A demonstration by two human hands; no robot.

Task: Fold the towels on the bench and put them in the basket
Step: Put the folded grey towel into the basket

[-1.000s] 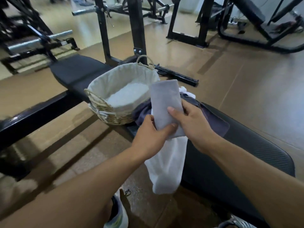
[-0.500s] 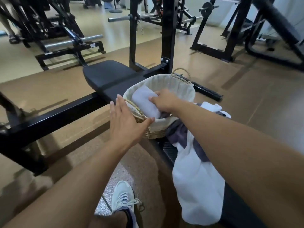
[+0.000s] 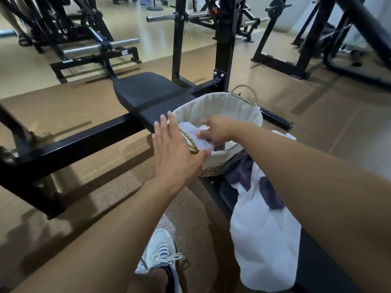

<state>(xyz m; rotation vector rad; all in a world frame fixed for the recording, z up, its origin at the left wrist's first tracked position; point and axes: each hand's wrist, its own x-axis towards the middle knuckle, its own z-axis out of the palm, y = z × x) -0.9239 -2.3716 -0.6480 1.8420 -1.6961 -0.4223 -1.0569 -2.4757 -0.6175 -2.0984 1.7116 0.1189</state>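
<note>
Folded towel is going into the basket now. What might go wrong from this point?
1. The basket sits near the bench's edge; the left hand only rests flat against its rim, so a push from the right hand might tip or slide it.
2. The folded towel is still gripped; releasing it carelessly may undo the fold.
3. The white towel hangs over the bench's side and might slip to the floor, perhaps dragging the dark purple towel.

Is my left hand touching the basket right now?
Touching. The head view shows the left hand open, its thumb lying across the woven rim of the basket and the palm against the near side.
</note>
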